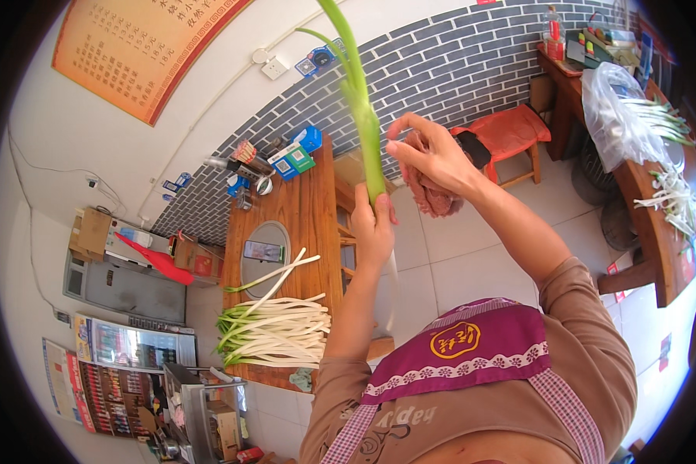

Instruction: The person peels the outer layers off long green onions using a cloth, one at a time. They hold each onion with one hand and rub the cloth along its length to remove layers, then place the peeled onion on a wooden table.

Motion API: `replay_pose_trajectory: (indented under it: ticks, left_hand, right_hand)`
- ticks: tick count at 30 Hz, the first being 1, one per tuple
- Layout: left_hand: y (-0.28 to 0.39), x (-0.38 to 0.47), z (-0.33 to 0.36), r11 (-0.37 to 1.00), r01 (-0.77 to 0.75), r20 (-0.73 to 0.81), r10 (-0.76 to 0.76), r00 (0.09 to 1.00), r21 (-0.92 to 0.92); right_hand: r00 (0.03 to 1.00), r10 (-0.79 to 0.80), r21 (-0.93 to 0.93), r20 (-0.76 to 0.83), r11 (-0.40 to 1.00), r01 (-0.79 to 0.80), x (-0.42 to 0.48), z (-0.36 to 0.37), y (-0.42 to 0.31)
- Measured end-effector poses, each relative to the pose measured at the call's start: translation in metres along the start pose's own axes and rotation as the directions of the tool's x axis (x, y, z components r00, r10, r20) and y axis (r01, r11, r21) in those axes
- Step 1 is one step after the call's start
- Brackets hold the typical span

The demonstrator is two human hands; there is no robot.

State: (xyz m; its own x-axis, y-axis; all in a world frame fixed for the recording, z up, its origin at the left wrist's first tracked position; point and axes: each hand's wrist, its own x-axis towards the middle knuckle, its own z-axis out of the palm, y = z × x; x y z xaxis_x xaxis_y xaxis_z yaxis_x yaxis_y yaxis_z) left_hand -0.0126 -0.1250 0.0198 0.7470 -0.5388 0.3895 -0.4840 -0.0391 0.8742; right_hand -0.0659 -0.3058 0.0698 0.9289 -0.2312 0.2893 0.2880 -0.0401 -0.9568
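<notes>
My left hand [374,223] grips a long scallion [370,145] upright. Its green leaves reach past the top of the picture, and a blurred white length hangs below the hand. Close to the right of the stalk is my right hand [432,152], thumb and forefinger curled towards each other and apart from the scallion. A bunched reddish-brown cloth [432,197] shows directly behind that hand; its other fingers are hidden, so whether they hold it is unclear. On the wooden table [310,214] at left lies a pile of scallions [278,333] with white stems, two lying crosswise on top.
A phone [264,252] rests on the table's round grey inset, with condiment containers [249,159] by the brick wall. A stool under red plastic [510,136] stands beyond my right arm. On the right-hand table [644,214] are a plastic bag [615,116], more scallions [658,119] and peelings [673,200].
</notes>
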Motion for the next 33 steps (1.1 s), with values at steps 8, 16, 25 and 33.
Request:
replay_pose_trajectory:
  ticks: [8,16,25,33]
  left_hand:
    - [-0.007,-0.022,0.008,0.977,-0.209,-0.047,0.207,0.977,-0.03]
    - [-0.005,-0.032,0.017,0.983,-0.111,-0.185,0.138,0.973,0.148]
    - [0.001,-0.021,0.025,0.958,-0.183,-0.144,0.218,0.965,0.222]
    - [-0.022,0.003,0.006,0.893,0.232,0.16,-0.183,0.97,-0.386]
  right_hand:
    - [0.986,-0.134,0.149,0.1,0.982,0.119,0.009,0.002,-0.007]
    - [0.984,-0.121,-0.095,-0.134,0.989,0.109,-0.013,0.024,-0.003]
    - [0.502,-0.854,-0.816,0.137,0.19,0.546,-0.047,0.034,0.017]
    - [0.483,-0.084,0.06,-0.871,0.96,0.275,-0.038,-0.11,0.004]
